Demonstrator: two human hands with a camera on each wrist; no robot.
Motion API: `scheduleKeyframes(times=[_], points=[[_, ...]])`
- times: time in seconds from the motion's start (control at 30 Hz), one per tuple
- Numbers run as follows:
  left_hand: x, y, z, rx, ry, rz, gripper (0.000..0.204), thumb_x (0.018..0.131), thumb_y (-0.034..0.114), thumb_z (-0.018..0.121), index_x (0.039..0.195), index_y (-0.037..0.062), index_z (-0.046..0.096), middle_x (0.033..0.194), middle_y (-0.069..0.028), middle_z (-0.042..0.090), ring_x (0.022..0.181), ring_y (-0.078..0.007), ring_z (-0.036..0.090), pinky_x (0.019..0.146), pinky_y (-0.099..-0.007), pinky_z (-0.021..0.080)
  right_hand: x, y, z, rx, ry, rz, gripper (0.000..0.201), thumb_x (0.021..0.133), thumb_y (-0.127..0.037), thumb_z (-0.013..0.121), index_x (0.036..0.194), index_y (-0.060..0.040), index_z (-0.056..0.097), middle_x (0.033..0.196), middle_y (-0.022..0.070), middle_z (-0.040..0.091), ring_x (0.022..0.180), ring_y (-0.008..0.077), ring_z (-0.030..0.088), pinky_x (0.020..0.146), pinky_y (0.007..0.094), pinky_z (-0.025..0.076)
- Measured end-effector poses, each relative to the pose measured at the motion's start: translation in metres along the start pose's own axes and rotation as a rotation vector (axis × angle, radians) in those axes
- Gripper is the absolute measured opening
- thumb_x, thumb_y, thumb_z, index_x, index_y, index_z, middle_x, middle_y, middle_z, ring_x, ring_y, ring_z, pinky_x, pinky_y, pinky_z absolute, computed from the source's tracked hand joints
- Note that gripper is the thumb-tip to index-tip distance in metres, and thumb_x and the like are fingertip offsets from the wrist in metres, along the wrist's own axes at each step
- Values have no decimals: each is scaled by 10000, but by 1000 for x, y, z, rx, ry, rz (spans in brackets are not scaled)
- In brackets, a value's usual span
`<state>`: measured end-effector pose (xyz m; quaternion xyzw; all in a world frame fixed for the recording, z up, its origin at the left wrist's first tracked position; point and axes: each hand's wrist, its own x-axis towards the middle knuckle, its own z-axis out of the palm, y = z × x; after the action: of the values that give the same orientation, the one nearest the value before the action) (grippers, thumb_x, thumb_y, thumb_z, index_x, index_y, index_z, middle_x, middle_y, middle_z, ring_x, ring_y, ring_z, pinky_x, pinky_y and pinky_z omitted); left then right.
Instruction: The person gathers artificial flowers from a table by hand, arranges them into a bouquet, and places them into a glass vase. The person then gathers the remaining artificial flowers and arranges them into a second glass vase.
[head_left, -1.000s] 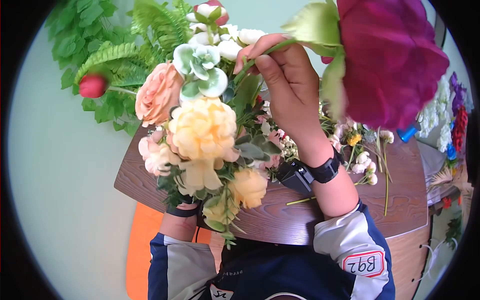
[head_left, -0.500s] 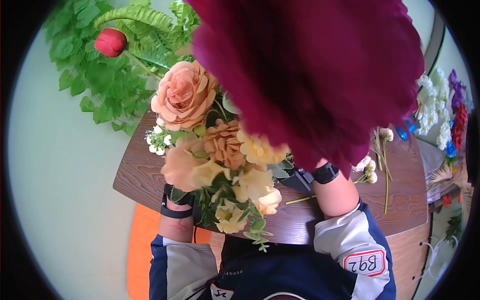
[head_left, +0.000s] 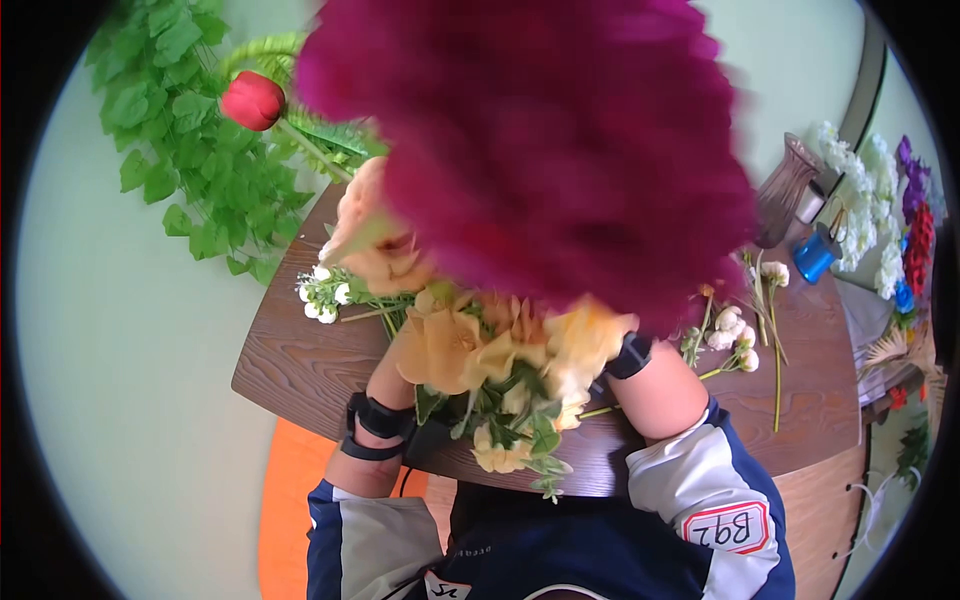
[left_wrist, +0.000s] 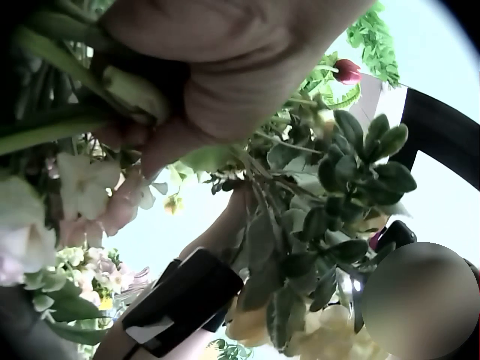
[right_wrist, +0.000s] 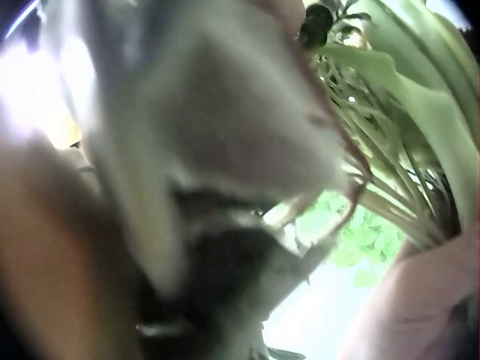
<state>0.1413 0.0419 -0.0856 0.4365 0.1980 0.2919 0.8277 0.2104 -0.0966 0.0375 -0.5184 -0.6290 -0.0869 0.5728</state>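
Observation:
My left hand (left_wrist: 240,82) grips the bundled green stems (left_wrist: 56,64) of an artificial bouquet, fingers curled round them in the left wrist view. Peach roses (head_left: 440,345) and cream flowers (head_left: 500,450) spread over both hands in the head view. Above them looms a large, blurred purple peony (head_left: 560,170), covering much of the bouquet. The right forearm (head_left: 660,395) reaches in from the right, its hand hidden behind the blooms; I cannot tell how its fingers lie. Bouquet stems (right_wrist: 405,202) show beside the left hand in the right wrist view, where blurred pale shapes fill the middle.
White flowers (head_left: 735,330) on cut stems lie on the right of the wooden table (head_left: 800,400). Behind them stand a glass vase (head_left: 785,190) and a blue spool (head_left: 815,255). A red tulip (head_left: 253,101) juts out at the left, before hanging green leaves (head_left: 170,120).
The purple peony has swung left across the bouquet. A second ago the right hand pinched its stem in plain sight; now that hand is hidden, and both wrists have drawn in.

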Motion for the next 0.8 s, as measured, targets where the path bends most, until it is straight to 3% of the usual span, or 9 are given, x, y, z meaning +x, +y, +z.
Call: scheduleKeyframes(times=[0.03, 0.13, 0.23, 0.37, 0.53, 0.57, 0.6, 0.67, 0.8], points=[[14, -2, 18, 2, -2, 6, 303, 820, 170, 602, 1073, 33, 506, 691, 4, 477, 524, -67, 406, 455, -191, 278, -3, 0, -6, -9, 0, 3, 252, 855, -170, 505, 1077, -53, 518, 1032, 105, 589, 940, 207, 573, 833, 328, 442], [-50, -2, -25, 7, -6, 19, 303, 820, 169, 602, 1073, 33, 506, 690, 4, 478, 523, -67, 406, 455, -191, 278, 12, 12, 0, -35, -2, 19, 264, 847, -178, 515, 1081, -56, 525, 1040, 107, 589, 945, 212, 574, 833, 335, 444], [-14, -2, -6, -1, -6, 36, 304, 820, 167, 602, 1074, 32, 506, 689, 3, 478, 522, -67, 406, 455, -191, 277, -5, 3, 5, -63, -17, 32, 277, 839, -185, 524, 1084, -58, 531, 1048, 110, 589, 950, 218, 574, 833, 342, 446], [-18, 6, -12, 4, 0, 72, 304, 819, 165, 602, 1075, 32, 505, 688, 3, 478, 522, -67, 406, 454, -191, 277, 27, 13, 28, -86, -27, 38, 293, 828, -196, 537, 1089, -62, 539, 1058, 113, 589, 957, 225, 575, 834, 351, 448], [-54, 7, -37, 8, 14, 99, 304, 819, 163, 602, 1076, 32, 505, 687, 2, 478, 521, -67, 406, 453, -192, 277, 19, 13, 29, -114, -43, 64, 314, 815, -209, 553, 1095, -66, 549, 1071, 118, 589, 965, 234, 576, 834, 363, 452], [-47, 8, -33, 11, 14, 102, 304, 819, 162, 602, 1076, 31, 505, 686, 2, 479, 520, -67, 406, 453, -192, 276, 20, 23, 38, -272, 41, -28, 340, 779, -149, 606, 1107, -79, 555, 1021, 115, 599, 934, 241, 581, 812, 349, 443], [-54, 2, -30, 15, 12, 106, 304, 819, 162, 602, 1076, 31, 505, 686, 1, 479, 520, -67, 406, 453, -192, 276, 21, 19, 36, -354, 19, -52, 328, 760, -137, 599, 1082, -77, 575, 968, 121, 600, 878, 277, 574, 765, 358, 444], [-46, 10, -27, 24, 11, 114, 304, 819, 161, 602, 1077, 31, 505, 686, 1, 479, 520, -67, 406, 453, -192, 276, 27, 20, 40, -373, 259, -195, 184, 695, -78, 584, 867, -127, 628, 835, 50, 623, 820, 287, 574, 717, 400, 442], [-47, 8, -22, 38, 8, 134, 305, 819, 159, 602, 1078, 31, 505, 684, 0, 479, 519, -67, 406, 452, -192, 276, 26, -11, 20, -445, 240, -244, 164, 684, -75, 566, 835, -94, 627, 845, 73, 613, 849, 288, 555, 753, 414, 425]])
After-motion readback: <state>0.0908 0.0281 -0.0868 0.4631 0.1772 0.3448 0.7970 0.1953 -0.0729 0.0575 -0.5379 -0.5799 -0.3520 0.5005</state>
